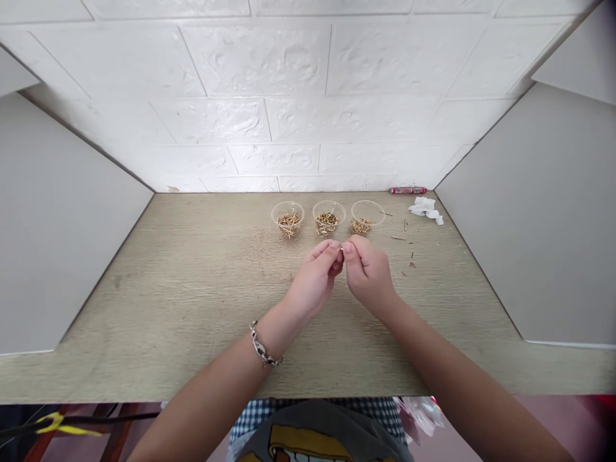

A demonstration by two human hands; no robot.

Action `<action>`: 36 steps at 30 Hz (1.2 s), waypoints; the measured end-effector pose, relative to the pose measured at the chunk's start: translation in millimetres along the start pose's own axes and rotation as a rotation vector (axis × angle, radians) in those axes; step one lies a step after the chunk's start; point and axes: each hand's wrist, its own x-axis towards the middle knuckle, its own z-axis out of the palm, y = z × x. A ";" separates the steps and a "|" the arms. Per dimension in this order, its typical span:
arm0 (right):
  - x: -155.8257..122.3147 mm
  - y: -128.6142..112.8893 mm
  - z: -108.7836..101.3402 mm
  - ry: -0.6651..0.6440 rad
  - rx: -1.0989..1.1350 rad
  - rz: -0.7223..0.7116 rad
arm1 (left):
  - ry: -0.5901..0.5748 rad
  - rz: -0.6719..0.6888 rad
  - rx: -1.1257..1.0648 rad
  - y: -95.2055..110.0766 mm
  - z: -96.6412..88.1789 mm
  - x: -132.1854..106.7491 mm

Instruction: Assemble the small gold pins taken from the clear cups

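Observation:
My left hand (315, 276) and my right hand (369, 273) meet above the table, fingertips almost touching. Both are closed in a pinch on a small brass-coloured piece (342, 249), mostly covered by the fingers, so its exact kind is hidden. Just beyond the hands stand three clear plastic cups in a row. The left cup (273, 217) holds thin gold-coloured pins (289, 222). In the middle cup (344, 217) lie short, thicker-looking brass pieces (328, 219). Slim gold-coloured pieces (360, 226) are heaped low in the right cup (384, 217).
Several loose pins (398, 238) and dark crumbs (412, 264) lie right of the cups. Crumpled white tissue (423, 206) and a red pen-like tube (408, 190) sit at the back right. Brown specks (262, 247) dot the table (183, 308). Grey panels (543, 218) flank it; a white brick-patterned wall (298, 122) stands behind.

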 end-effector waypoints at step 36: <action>0.5 5.3 -1.9 -0.171 0.513 0.214 | -0.131 0.149 0.301 15.9 -2.7 3.9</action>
